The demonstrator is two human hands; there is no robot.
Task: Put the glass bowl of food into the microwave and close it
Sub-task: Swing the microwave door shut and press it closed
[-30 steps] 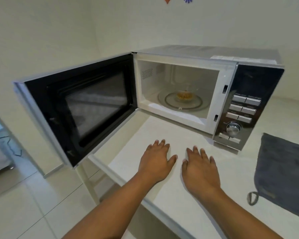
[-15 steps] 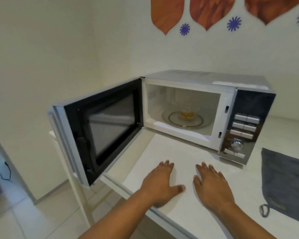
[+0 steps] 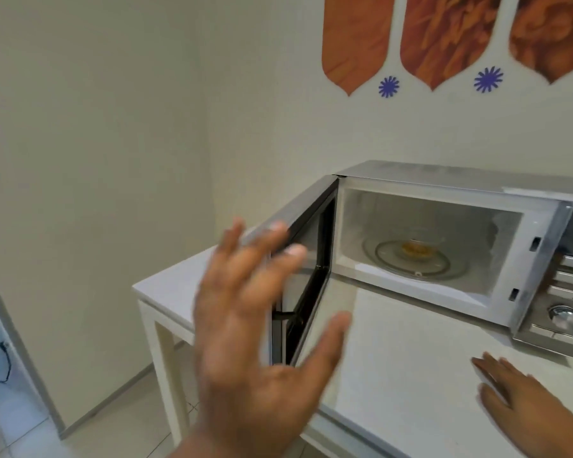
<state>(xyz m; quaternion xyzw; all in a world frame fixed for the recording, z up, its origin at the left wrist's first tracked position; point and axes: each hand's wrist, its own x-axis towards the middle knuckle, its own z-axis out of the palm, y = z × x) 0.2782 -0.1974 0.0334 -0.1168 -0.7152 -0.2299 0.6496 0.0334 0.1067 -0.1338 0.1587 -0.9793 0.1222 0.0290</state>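
The microwave [image 3: 444, 233] cavity mouth is unobstructed from the front. Inside, the glass bowl of food [image 3: 414, 251] occupies the turntable centre. The door [image 3: 306, 259] stands open at the left, with the raised left hand [image 3: 255, 328] spread against its outer edge. Bare table [image 3: 404, 358] is left before the opening; the right hand [image 3: 523, 401] is laid flat near the control panel [image 3: 566, 292].

Soft, even indoor light; the raised left hand [image 3: 255, 328] is motion-blurred, and wide-angle distortion bends the edges.

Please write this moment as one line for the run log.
glass bowl of food: inside microwave | door: open | left hand: raised, open, at door edge | right hand: flat on counter
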